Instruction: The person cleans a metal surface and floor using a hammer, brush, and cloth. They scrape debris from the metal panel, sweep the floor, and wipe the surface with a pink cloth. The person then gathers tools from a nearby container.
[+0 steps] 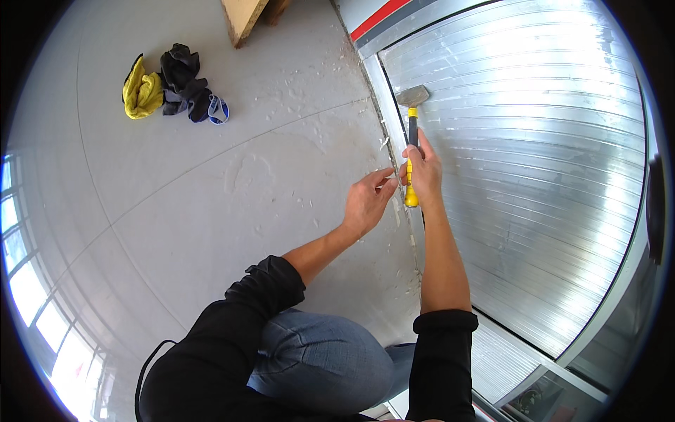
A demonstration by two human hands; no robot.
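My right hand (426,171) grips the yellow and black handle of a wide-bladed metal scraper (413,97). Its blade points away from me, over the lower edge of a ribbed metal door panel (527,174). Close by on the left, my left hand (369,198) hovers at the seam where the floor meets the door frame (387,100). Its thumb and fingertips are a little apart, and I see nothing between them. Pale scraps (384,142) lie along that seam.
On the grey floor (174,211) at the upper left lie a yellow cloth (142,92) and a bundle of dark cloth (182,74). A blue and white roundish item (218,109) touches the bundle. A wooden piece (243,21) stands at the top. My jeans-clad knee (327,358) is below.
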